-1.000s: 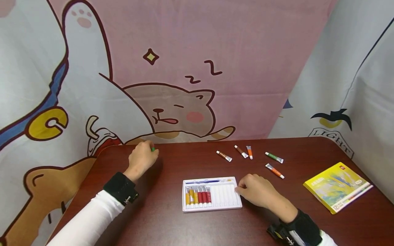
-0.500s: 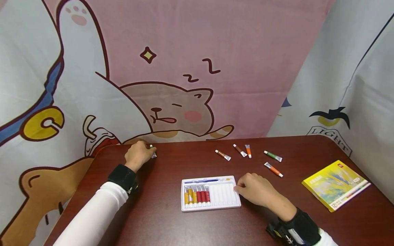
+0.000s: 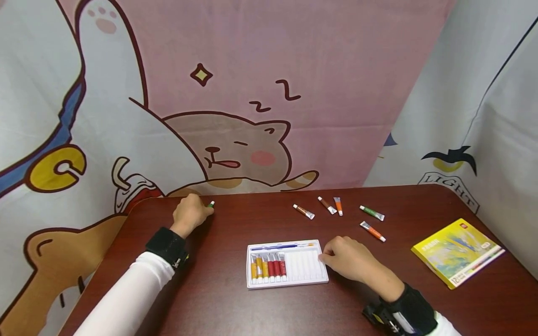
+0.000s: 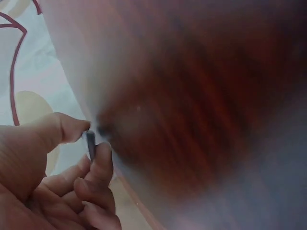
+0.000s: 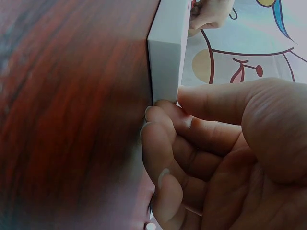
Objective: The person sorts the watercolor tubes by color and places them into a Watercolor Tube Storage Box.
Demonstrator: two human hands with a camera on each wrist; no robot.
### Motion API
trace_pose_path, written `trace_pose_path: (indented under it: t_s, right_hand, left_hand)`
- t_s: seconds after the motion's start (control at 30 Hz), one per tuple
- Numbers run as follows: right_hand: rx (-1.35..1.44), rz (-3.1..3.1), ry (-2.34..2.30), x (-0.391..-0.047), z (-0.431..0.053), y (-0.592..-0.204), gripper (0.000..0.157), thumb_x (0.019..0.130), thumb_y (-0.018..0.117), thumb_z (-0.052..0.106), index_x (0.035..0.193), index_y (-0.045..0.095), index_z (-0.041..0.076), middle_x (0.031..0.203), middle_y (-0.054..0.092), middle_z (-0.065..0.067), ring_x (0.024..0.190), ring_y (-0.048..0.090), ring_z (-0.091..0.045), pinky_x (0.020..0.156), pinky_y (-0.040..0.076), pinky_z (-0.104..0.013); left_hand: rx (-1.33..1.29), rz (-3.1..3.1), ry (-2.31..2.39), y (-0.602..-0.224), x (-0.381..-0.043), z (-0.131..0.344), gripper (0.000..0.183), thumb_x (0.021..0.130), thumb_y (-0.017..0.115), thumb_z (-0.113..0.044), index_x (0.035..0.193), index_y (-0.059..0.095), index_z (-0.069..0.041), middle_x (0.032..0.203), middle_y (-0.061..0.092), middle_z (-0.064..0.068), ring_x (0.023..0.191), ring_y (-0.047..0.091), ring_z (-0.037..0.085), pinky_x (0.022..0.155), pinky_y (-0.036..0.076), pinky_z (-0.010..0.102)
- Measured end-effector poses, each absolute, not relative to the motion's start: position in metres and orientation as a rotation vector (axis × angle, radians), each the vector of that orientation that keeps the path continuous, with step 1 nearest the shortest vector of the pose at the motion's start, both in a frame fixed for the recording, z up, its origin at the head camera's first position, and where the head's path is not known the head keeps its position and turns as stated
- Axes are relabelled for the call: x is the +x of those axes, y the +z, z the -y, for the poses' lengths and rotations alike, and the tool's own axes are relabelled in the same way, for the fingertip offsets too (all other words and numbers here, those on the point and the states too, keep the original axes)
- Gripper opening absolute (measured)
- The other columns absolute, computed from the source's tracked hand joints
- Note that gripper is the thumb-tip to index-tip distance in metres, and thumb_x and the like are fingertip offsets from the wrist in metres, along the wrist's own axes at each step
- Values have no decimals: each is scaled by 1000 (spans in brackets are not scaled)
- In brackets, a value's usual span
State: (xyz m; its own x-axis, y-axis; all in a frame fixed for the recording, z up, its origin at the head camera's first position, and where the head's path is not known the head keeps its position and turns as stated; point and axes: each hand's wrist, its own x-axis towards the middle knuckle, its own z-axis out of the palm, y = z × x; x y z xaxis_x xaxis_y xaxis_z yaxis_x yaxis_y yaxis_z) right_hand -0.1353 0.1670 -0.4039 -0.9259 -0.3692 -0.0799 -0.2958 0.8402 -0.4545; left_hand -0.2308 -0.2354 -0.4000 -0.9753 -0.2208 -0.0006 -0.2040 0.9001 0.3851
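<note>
At the table's far left, my left hand (image 3: pixel 191 214) pinches a small green paint tube (image 3: pixel 211 204) between thumb and fingers. Only its green end shows past the fingertips in the head view. The left wrist view has the tube (image 4: pixel 91 143) as a thin grey edge between thumb and index finger. My right hand (image 3: pixel 350 259) holds the right edge of a white plastic tray (image 3: pixel 307 269), thumb on top and curled fingers at the side. Yellow tubes (image 3: pixel 259 269) and red tubes (image 3: pixel 276 269) fill its left slots; a blue-handled paintbrush (image 3: pixel 281 246) lies along its back.
Loose paint tubes lie behind and right of the tray: a brown tube (image 3: pixel 303 212), another brown tube (image 3: pixel 326 205), an orange tube (image 3: pixel 338 206), a green tube (image 3: pixel 371 213) and another orange tube (image 3: pixel 372 231). A yellow box (image 3: pixel 458 252) lies at right. A printed cloth (image 3: pixel 336 93) hangs behind.
The green tube has turned in my left hand: half a second ago its silver end showed, now just its green end. My right hand stays at the tray's edge.
</note>
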Motion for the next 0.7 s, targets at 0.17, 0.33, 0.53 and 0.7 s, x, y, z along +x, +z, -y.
trace_pose_path:
  t_s: [0.17, 0.33, 0.53, 0.7]
  right_hand:
    - [-512, -2855, -656, -136, -167, -404, 37, 85, 67, 26, 50, 53, 23, 47, 33, 11, 43, 31, -6, 42, 24, -26]
    - [-502, -2860, -635, -136, -167, -404, 36, 85, 68, 27, 52, 55, 24, 47, 36, 11, 44, 34, -7, 43, 25, -26]
    - [-511, -2865, -623, -137, -167, -403, 31, 85, 67, 28, 56, 58, 26, 49, 41, 10, 45, 37, -8, 44, 29, -28]
    - [-492, -2938, -640, -138, -164, -401, 12, 84, 68, 27, 75, 66, 20, 62, 54, 8, 53, 43, -10, 49, 37, -30]
  left_hand:
    - [244, 2932, -659, -398, -220, 231, 21, 78, 66, -32, 67, 69, -14, 70, 64, 5, 65, 53, 23, 52, 42, 42]
    - [177, 2873, -760, -396, -206, 222, 20, 81, 65, -30, 77, 72, -12, 75, 67, 5, 62, 54, 21, 49, 41, 37]
    - [31, 2829, -813, -388, -187, 204, 18, 78, 68, -27, 84, 72, -11, 74, 66, 3, 58, 51, 17, 46, 39, 33]
    - [-80, 2781, -896, -380, -167, 186, 15, 75, 68, -22, 84, 72, -11, 69, 64, 0, 52, 46, 14, 42, 34, 29]
